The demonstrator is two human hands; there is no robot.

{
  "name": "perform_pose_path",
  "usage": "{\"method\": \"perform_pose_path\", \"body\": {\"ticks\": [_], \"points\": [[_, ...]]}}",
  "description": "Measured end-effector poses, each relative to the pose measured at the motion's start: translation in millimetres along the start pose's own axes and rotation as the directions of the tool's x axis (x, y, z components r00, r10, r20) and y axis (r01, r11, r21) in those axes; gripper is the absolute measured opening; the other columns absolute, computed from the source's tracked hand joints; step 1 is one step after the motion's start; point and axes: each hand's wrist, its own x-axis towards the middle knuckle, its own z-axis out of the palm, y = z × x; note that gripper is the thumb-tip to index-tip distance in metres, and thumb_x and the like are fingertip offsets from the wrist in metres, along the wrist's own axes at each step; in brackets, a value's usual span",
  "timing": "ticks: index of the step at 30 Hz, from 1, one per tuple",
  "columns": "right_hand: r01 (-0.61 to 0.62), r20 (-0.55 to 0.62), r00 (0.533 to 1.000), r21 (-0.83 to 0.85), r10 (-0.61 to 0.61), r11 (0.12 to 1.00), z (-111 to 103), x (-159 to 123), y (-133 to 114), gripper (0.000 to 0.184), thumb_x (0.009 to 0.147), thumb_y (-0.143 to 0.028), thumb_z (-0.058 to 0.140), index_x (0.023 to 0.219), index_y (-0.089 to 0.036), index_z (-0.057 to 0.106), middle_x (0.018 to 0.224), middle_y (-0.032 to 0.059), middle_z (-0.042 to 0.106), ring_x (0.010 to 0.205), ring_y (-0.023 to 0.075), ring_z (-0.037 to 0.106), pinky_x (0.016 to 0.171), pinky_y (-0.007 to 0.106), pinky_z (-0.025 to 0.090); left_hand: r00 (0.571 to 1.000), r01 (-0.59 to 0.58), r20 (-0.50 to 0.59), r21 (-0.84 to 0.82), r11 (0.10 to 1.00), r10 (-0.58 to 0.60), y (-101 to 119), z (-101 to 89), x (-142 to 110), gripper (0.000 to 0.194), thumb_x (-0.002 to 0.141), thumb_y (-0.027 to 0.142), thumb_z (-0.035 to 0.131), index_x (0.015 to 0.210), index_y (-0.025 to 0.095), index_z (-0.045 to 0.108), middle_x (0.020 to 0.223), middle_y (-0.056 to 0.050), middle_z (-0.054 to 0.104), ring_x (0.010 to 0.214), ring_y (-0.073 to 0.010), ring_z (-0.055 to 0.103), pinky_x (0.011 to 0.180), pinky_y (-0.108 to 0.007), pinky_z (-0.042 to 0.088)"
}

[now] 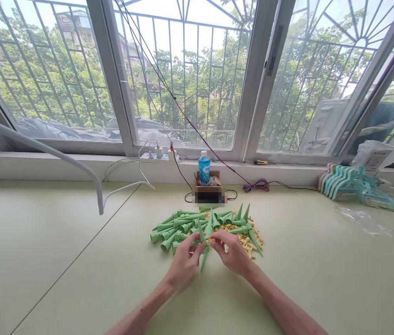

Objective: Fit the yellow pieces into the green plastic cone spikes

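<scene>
Forearms converge, left grip holding green spike; bottle label illegible.

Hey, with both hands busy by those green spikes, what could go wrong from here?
One: the right hand pinches what looks like a small yellow piece, which might slip among the loose yellow pieces. Two: the left hand, holding a green spike, is close to the heaped green spikes and could nudge some away. Three: the upright blue bottle beyond them might tip if bumped.
</scene>
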Motion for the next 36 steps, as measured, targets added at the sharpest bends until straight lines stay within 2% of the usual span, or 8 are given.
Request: {"method": "perform_pose_path", "body": {"ticks": [5,13,18,26,36], "points": [[0.011,-0.025,1.0,0.007,-0.011,1.0,-0.5,0.9,1.0,0.015,0.098,-0.025,0.05,0.1,-0.02,0.064,0.082,0.005,0.063,0.071,0.0169,0.058,0.065,0.028,0.047,1.0,0.02,-0.013,-0.015,1.0,-0.02,3.8,0.2,0.1,0.037,0.089,0.049,0.056,0.11,0.019,0.058,0.095,-0.004,0.059,0.047,-0.0061,0.044,0.039,-0.019,0.033],[0.002,0.0,1.0,0.016,-0.002,1.0,-1.1,0.4,-0.4,0.014,0.098,-0.026,0.05,0.1,-0.021,0.063,0.085,0.005,0.064,0.074,0.0172,0.059,0.066,0.027,0.046,1.0,0.027,0.006,-0.019,0.999,-0.027,7.3,-0.2,-0.5,0.035,0.088,0.048,0.056,0.108,0.019,0.058,0.093,-0.003,0.058,0.047,-0.006,0.044,0.038,-0.018,0.033],[0.0,0.003,1.0,-0.014,0.001,1.0,-1.0,0.3,1.0,0.021,0.099,-0.03,0.048,0.092,-0.019,0.063,0.078,0.0043,0.063,0.067,0.0159,0.055,0.06,0.026,0.042,1.0,0.017,0.021,-0.011,1.0,-0.017,6.5,-0.7,-0.6,0.032,0.088,0.049,0.057,0.099,0.019,0.056,0.086,0.0,0.057,0.046,-0.006,0.044,0.039,-0.019,0.033],[-0.035,0.025,0.999,-0.036,0.035,0.999,-0.4,1.3,0.9,0.031,0.101,-0.035,0.044,0.084,-0.018,0.063,0.068,0.0018,0.06,0.058,0.0138,0.049,0.055,0.025,0.037,0.999,0.034,0.034,0.006,0.999,-0.034,10.2,-1.2,-1.7,0.034,0.088,0.048,0.057,0.105,0.019,0.06,0.062,0.004,0.052,0.044,-0.0087,0.042,0.038,-0.019,0.032],[-0.052,0.018,0.998,-0.033,0.052,0.998,0.0,0.7,1.7,0.039,0.102,-0.039,0.041,0.073,-0.018,0.058,0.061,-0.0012,0.051,0.055,0.0122,0.043,0.053,0.024,0.033,1.0,-0.012,-0.006,0.011,1.0,0.012,8.5,0.2,-2.2,0.034,0.087,0.047,0.06,0.105,0.019,0.064,0.057,0.004,0.051,0.045,-0.0098,0.044,0.04,-0.019,0.035]]}}
